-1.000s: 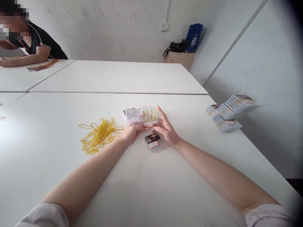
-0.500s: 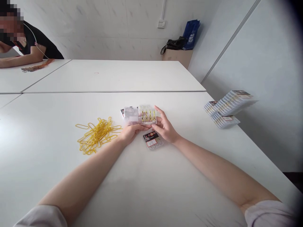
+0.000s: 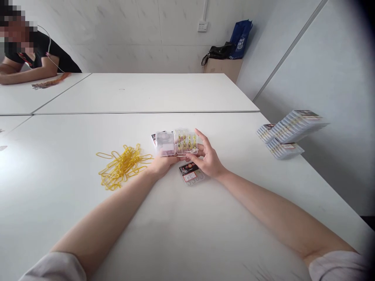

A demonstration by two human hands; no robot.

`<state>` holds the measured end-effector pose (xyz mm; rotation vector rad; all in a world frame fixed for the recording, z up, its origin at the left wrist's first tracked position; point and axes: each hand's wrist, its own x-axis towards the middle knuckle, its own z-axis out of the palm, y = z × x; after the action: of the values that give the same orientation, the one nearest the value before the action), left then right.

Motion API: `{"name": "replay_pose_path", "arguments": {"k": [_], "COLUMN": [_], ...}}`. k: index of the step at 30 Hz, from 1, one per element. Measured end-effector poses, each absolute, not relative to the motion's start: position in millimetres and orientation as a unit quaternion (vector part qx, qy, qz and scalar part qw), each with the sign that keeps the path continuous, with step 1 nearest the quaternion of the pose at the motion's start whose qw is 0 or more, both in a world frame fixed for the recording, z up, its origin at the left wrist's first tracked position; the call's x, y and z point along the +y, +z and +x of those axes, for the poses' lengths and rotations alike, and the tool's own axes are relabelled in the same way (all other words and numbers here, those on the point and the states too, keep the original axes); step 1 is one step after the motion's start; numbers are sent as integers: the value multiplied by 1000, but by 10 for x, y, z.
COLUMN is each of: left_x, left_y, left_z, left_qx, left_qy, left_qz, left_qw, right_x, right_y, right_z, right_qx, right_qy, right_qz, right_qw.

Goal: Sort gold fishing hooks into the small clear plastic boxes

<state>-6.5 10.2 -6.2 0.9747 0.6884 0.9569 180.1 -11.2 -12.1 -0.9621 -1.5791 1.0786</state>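
Note:
Between my two hands is a clear plastic fishhook box (image 3: 186, 143), its lid (image 3: 165, 143) swung open to the left. Several hooks with yellow cord lie side by side in its right half. My left hand (image 3: 164, 164) is closed on the lower left edge, thumb along the front. My right hand (image 3: 209, 158) grips the right end with thumb and fingers, the index finger raised. Just below lies a shut hook box (image 3: 192, 175) with a black label. Another labelled box (image 3: 153, 137) is partly hidden behind the lid.
A tangle of yellow rubber bands (image 3: 123, 168) lies left of my hands. Stacked hook boxes (image 3: 295, 127) stand at the table's right edge. Across the white table (image 3: 146, 93), a person (image 3: 49, 58) rests their arms beside an orange bundle (image 3: 52, 81).
The whole view has shifted slightly, so things appear a little farther right. Both hands keep their hold on the open box, which has hardly moved between them.

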Motion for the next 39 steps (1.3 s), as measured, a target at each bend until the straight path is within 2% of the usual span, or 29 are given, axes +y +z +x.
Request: {"name": "replay_pose_path", "arguments": {"k": [7, 13, 22, 27, 32, 39], "left_x": [135, 174, 169, 148, 131, 130], "left_y": [-28, -15, -10, 11, 4, -21], "left_z": [-95, -178, -171, -119, -75, -54], "left_qx": [319, 255, 255, 308, 336, 368], "left_qy": [449, 435, 438, 435, 465, 471], "left_qz": [371, 329, 325, 348, 395, 429], "left_qw": [748, 798, 799, 771, 718, 678], "right_x": [-170, -173, -149, -144, -130, -1], "right_y": [-72, -76, -85, -95, -70, -87], "right_z": [1800, 1799, 1804, 1800, 1807, 1852], "right_qx": [-653, -660, -661, -662, -635, -536], "right_qy": [422, 410, 407, 408, 475, 488], "right_qz": [-406, -409, -408, -408, -380, -450], "right_qw": [480, 479, 479, 479, 476, 521]}}
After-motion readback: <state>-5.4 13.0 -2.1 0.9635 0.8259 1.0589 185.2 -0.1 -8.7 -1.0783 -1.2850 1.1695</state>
